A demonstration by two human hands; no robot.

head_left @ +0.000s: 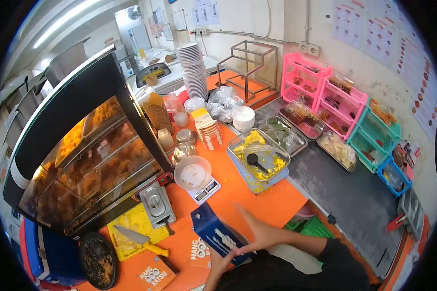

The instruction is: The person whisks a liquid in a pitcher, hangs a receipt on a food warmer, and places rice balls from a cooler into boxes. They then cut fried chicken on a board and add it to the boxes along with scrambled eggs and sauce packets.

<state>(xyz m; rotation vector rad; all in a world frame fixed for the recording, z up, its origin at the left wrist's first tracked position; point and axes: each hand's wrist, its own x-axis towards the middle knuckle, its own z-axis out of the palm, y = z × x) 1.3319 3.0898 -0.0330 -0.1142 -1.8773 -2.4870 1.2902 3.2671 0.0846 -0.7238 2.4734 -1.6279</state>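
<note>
A dark blue printed food carton (219, 235) with white markings is tilted over the front of the orange counter. My left hand (220, 264) grips its lower edge, thumb on the near side; the other fingers are partly hidden. My right hand (261, 232) is beside the carton's right side, fingers stretched out and slightly blurred, thumb near the lower edge. Orange-and-white printed cartons (156, 275) lie flat on the counter below. Beyond the blue carton, a clear bowl (193, 173) stands on a white kitchen scale (206, 191).
On the left stand a heated display case (90, 150), a knife (132, 235) on a yellow cutting board (126, 248), and a dark pan (98, 262). A tray of yellow food (257, 186) holds a black scoop (255, 161). Stacked plates (192, 70) and pink racks (342, 104) are farther back.
</note>
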